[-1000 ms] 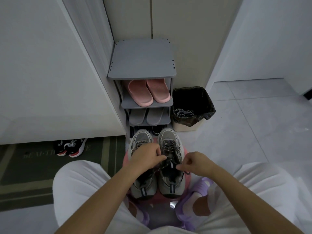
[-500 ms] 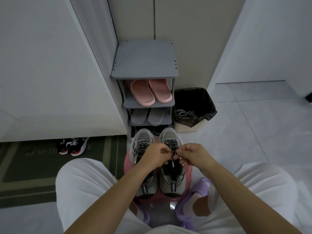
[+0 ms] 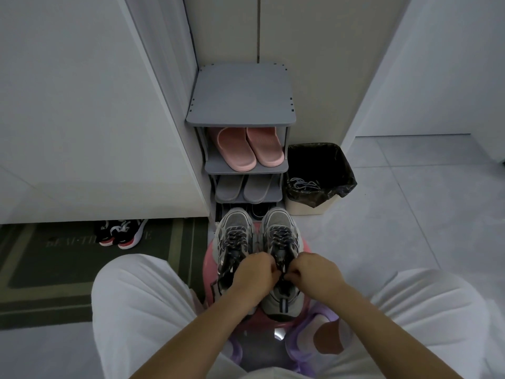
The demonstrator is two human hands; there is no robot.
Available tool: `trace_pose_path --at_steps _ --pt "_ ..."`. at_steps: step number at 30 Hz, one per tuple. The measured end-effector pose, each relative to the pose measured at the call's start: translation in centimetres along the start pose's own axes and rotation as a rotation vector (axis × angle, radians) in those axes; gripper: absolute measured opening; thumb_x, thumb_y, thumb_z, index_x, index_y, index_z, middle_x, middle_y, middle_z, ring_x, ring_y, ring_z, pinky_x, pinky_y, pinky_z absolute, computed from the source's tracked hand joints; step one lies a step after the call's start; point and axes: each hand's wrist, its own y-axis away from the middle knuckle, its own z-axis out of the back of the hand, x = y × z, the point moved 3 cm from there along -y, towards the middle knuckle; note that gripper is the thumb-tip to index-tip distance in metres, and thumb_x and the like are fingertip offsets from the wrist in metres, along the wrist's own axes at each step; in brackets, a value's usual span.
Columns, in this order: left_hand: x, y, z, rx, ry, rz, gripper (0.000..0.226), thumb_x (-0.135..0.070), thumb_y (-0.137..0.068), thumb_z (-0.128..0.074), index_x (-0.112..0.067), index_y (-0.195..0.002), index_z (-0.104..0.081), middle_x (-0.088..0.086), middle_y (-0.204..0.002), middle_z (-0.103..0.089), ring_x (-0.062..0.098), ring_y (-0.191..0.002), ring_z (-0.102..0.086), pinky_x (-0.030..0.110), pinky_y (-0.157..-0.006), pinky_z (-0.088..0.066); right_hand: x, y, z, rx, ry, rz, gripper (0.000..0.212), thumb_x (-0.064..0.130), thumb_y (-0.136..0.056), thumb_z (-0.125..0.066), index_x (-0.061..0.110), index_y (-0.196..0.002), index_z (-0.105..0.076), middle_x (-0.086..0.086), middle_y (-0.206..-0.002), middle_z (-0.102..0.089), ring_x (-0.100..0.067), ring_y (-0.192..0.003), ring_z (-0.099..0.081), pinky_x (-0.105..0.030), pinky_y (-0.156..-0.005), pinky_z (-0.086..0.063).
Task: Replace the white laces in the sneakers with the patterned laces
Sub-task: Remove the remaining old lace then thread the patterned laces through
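With each grip, left hand (image 3: 255,272) and right hand (image 3: 314,272), pinching the patterned lace (image 3: 281,239) ends at 6 o'clock on the 3-o'clock sneaker (image 3: 278,221) atop the pink stool (image 3: 210,259), I judge tying in hand; the next move calls for even tension.

On one sneaker (image 3: 277,221), left hand (image 3: 254,273) and right hand (image 3: 314,272) pinch patterned lace (image 3: 281,237).

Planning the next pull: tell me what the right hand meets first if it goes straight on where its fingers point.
Likely the left hand, just across the patterned lace both pinch; depth is hard to judge.
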Motion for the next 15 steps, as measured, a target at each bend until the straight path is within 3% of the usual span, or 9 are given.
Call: trace_pose_path --at_steps 5,8,11,13,15 --pt "-0.5 0.2 0.1 -0.031 -0.075 0.006 0.020 -0.028 -0.088 -0.058 -0.008 -0.090 -0.063 0.010 -0.094 -0.066 0.026 -0.090 -0.062 0.031 -0.070 -0.044 0.0 -0.5 1.2 -0.085 -0.171 -0.023 0.021 0.032 -0.091 -0.054 0.016 -0.095 -0.067 -0.003 -0.100 -0.066 -0.019 -0.093 -0.059 -0.031 -0.079 -0.048" --pt "1.0 0.8 2.5 -0.114 0.119 0.055 0.018 -0.033 -0.086 -0.063 -0.016 -0.091 -0.065 0.000 -0.090 -0.068 0.014 -0.079 -0.063 0.026 -0.069 -0.047 1.1 -0.9 1.9 -0.158 -0.313 -0.003 0.018 0.023 -0.091 -0.055 0.012 -0.093 -0.069 -0.004 -0.094 -0.069 -0.015 -0.083 -0.060 -0.024 -0.075 -0.045" --pt "4.5 1.4 5.7 -0.291 0.291 0.163 0.009 -0.029 -0.088 -0.062 -0.021 -0.088 -0.064 -0.009 -0.080 -0.063 0.005 -0.068 -0.060 0.016 -0.062 -0.047 3.3 -1.5 1.9 -0.124 -0.500 -0.004 0.016 0.019 -0.092 -0.054 0.015 -0.089 -0.069 0.004 -0.078 -0.066 -0.007 -0.066 -0.061 -0.017 -0.068 -0.047" --pt "7.2 1.6 6.9 -0.437 0.355 0.226 0.005 -0.022 -0.089 -0.062 -0.018 -0.089 -0.064 -0.009 -0.081 -0.060 0.005 -0.074 -0.058 0.011 -0.063 -0.042 5.0 -2.5 1.5 -0.133 -0.528 -0.007 0.018 0.017 -0.093 -0.052 0.014 -0.099 -0.069 0.003 -0.086 -0.067 -0.006 -0.072 -0.060 -0.021 -0.074 -0.048" --pt "9.1 1.3 6.6 -0.408 0.431 0.288 0.006 -0.018 -0.088 -0.062 -0.014 -0.092 -0.065 -0.003 -0.086 -0.065 0.011 -0.077 -0.061 0.018 -0.068 -0.047 6.6 -3.6 1.3 -0.169 -0.449 0.001 0.023 0.014 -0.093 -0.048 0.010 -0.107 -0.066 -0.005 -0.101 -0.067 -0.016 -0.090 -0.061 -0.024 -0.080 -0.045"
